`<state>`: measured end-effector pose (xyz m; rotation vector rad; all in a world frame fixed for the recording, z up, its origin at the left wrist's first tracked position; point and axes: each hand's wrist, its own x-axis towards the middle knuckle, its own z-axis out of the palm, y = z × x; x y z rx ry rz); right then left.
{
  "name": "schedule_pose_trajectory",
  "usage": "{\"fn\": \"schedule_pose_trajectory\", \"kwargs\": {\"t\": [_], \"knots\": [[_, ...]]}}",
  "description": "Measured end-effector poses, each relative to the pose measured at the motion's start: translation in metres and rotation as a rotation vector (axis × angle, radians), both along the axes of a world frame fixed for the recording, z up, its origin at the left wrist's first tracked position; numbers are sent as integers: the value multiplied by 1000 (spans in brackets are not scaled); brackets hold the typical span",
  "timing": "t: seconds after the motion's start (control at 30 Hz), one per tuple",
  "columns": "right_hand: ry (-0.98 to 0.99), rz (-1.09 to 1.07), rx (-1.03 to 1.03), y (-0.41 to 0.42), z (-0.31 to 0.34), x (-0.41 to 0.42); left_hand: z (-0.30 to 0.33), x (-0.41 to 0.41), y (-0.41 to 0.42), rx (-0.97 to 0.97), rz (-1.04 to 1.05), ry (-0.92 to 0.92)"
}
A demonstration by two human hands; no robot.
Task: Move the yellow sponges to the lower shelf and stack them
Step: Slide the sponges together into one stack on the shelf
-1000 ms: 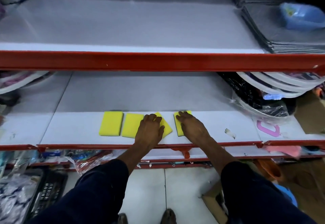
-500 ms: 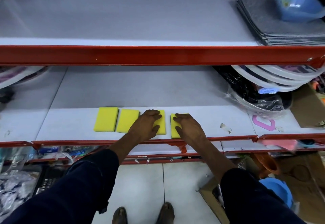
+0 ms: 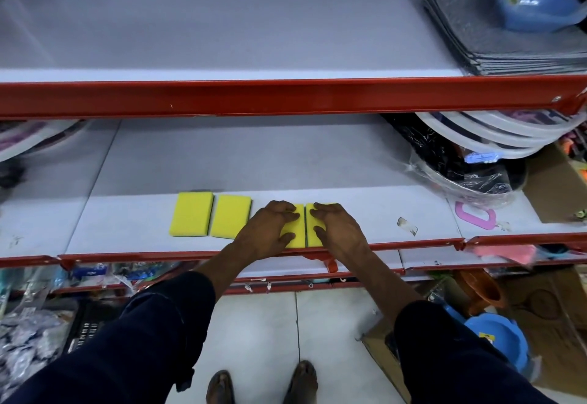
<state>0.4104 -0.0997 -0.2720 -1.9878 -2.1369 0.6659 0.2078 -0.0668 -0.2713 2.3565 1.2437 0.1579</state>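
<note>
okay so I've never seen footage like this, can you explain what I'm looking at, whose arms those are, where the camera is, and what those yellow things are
The camera is worn on a person's head and looks down, so the arms and feet are that person's own. No machine is involved.

They face a shop rack with red-edged shelves. On the lower shelf four yellow sponges lie flat in a row near the front edge. The far-left sponge and the second sponge lie untouched. The left hand rests on the third sponge, and the right hand on the fourth sponge, pressing the two side by side. Nothing is lifted or stacked yet.

The upper shelf holds grey mats and a blue tub at right.
</note>
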Motion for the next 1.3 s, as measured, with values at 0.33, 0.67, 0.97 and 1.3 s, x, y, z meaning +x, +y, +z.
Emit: {"fn": "schedule_pose_trajectory", "kwargs": {"t": [0.33,0.67,0.97,1.3], "knots": [[6,1,-20,-2,6,-5,2,5,-4,22,-10,27],[-54,-44,5,0,18,-22,24,-47,22,18,220,5],[-82,-59,-65,0,22,-41,21,-85,26,-154,170,233],[-60,-67,-28,-3,20,-41,11,-59,14,-157,88,198]]}}
